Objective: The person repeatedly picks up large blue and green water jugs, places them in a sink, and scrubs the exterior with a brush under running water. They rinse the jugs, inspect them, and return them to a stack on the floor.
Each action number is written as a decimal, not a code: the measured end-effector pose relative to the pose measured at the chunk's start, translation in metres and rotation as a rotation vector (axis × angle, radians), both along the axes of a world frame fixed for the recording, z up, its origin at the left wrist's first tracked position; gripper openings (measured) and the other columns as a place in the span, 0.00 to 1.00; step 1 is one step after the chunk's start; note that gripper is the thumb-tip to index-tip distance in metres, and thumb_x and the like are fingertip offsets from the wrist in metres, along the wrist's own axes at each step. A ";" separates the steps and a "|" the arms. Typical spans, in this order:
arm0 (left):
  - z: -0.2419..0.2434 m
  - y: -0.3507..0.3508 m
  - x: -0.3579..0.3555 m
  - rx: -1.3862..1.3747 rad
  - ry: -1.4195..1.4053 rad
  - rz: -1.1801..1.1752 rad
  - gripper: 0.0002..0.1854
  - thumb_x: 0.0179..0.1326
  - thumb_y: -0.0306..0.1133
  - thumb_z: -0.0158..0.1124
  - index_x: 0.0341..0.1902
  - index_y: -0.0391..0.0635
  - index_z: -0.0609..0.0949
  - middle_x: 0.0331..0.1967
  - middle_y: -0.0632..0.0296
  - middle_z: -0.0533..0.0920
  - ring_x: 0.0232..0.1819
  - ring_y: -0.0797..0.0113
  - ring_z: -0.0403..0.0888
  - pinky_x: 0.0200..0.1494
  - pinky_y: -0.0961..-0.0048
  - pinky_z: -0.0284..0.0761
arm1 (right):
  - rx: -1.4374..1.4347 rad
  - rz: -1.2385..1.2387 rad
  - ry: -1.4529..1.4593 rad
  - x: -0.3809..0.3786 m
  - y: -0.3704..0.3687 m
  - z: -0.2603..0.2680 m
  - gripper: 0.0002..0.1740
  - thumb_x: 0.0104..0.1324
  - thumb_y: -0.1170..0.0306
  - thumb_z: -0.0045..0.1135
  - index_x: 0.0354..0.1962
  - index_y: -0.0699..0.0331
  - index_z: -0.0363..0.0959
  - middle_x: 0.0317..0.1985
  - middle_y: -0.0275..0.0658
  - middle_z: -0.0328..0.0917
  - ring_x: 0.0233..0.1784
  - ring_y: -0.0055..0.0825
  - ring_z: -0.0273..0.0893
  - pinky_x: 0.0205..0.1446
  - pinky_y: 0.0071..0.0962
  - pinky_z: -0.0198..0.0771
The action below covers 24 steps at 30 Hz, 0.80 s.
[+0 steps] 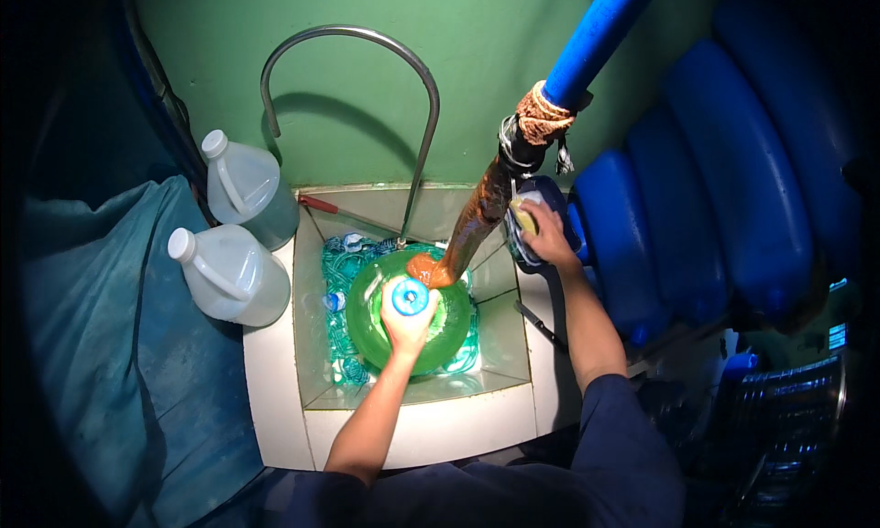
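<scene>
My left hand [405,332] grips the neck of a large round green water jug [371,342], just below its blue cap [410,297]. The jug stands upright in a tiled basin [467,388], on green netting or cord [342,263] spread over the bottom. To the right, my right hand [548,236] holds a yellow sponge [524,217] at the mouth of a dark container [543,186]. A brown flexible sleeve [474,215] hangs down between my hands, its lower end close beside the jug's cap.
A blue pipe [598,36] above carries the sleeve, bound with cord. Two translucent plastic jugs [237,280] stand left. A curved metal spout [430,81] rises behind the basin. A knife [541,325] lies on the right ledge, beside stacked blue containers [729,177].
</scene>
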<state>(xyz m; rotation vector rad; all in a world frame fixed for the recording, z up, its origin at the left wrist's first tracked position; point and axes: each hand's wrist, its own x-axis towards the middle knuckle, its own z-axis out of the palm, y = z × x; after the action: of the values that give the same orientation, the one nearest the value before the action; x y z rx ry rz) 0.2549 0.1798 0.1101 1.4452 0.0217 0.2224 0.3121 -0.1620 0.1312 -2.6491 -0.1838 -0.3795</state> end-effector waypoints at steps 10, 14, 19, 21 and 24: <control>-0.053 0.041 0.016 0.709 -0.360 -0.491 0.33 0.37 0.47 0.83 0.45 0.46 0.79 0.46 0.56 0.81 0.51 0.51 0.78 0.57 0.56 0.71 | -0.460 -0.256 0.674 0.020 -0.010 -0.027 0.51 0.59 0.65 0.60 0.76 0.45 0.43 0.79 0.51 0.38 0.79 0.60 0.42 0.76 0.58 0.48; -0.047 0.028 0.007 0.715 -0.293 -0.369 0.42 0.38 0.48 0.83 0.58 0.45 0.75 0.51 0.53 0.81 0.55 0.49 0.77 0.60 0.55 0.71 | -0.268 -0.336 0.734 0.031 -0.029 -0.045 0.47 0.57 0.63 0.64 0.70 0.63 0.51 0.65 0.61 0.67 0.67 0.59 0.68 0.69 0.50 0.63; 0.001 -0.006 -0.021 0.501 -0.070 -0.168 0.43 0.45 0.44 0.80 0.65 0.43 0.70 0.52 0.50 0.81 0.60 0.46 0.72 0.66 0.53 0.65 | 1.375 -0.175 0.737 0.026 -0.035 0.002 0.21 0.66 0.62 0.56 0.52 0.67 0.72 0.46 0.50 0.82 0.47 0.42 0.83 0.45 0.38 0.80; 0.007 -0.010 -0.024 0.352 -0.152 -0.063 0.40 0.43 0.43 0.82 0.59 0.42 0.74 0.51 0.51 0.79 0.57 0.49 0.74 0.65 0.55 0.65 | 1.519 -0.248 0.712 0.001 -0.010 0.037 0.21 0.67 0.64 0.55 0.53 0.68 0.72 0.44 0.46 0.82 0.44 0.38 0.84 0.42 0.33 0.83; -0.009 -0.003 -0.017 0.432 -0.341 -0.386 0.33 0.39 0.45 0.82 0.50 0.46 0.79 0.44 0.57 0.82 0.48 0.57 0.80 0.55 0.60 0.71 | 0.774 -0.053 0.410 -0.065 0.073 0.052 0.28 0.62 0.75 0.59 0.61 0.72 0.69 0.55 0.43 0.80 0.52 0.34 0.82 0.55 0.33 0.79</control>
<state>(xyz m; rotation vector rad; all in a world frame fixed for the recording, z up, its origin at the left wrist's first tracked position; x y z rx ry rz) 0.2377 0.1773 0.1016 1.7866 -0.6109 0.1574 0.2468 -0.0887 0.1835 -1.9065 0.1432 0.0825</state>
